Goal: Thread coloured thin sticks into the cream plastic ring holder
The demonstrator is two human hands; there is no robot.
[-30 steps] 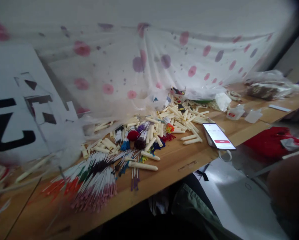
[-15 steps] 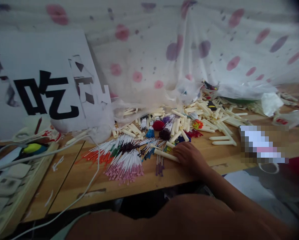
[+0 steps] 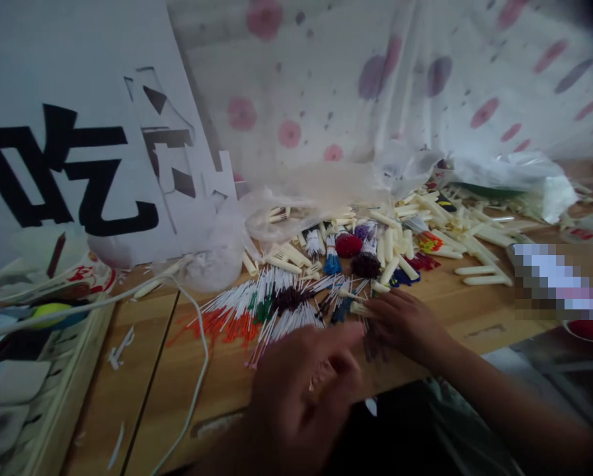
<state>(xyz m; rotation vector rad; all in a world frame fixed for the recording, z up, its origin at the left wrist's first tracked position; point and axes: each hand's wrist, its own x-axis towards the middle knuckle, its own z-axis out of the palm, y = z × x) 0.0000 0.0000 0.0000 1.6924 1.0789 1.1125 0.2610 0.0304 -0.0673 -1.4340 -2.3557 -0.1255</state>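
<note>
My right hand [image 3: 408, 327] is closed around a short cream plastic tube [image 3: 360, 309], whose end sticks out on the left. Blurred and nearer to the camera, my left hand [image 3: 306, 390] hovers over the table's front part. Its index finger points right while the others bend loosely, and I see nothing in it. Behind it fan out thin white sticks with pink ends [image 3: 276, 330], partly hidden by this hand. Beside them lie orange-ended sticks [image 3: 231, 324], green-ended ones [image 3: 264, 311] and a dark cluster [image 3: 291, 301].
Many cream tubes [image 3: 484, 238] lie heaped behind my hands, with tied bundles such as a blue one [image 3: 332, 263] and a red one [image 3: 349, 245] among them. A white cable [image 3: 204, 330] crosses the wooden table [image 3: 157, 390]. At left stands a tray [image 3: 85, 383]; at right lies a pixelated object [image 3: 556, 281].
My left hand has come into view low in the middle. My right hand still grips the tube, which now points more toward me. The view has shifted, so the table things appear further right.
</note>
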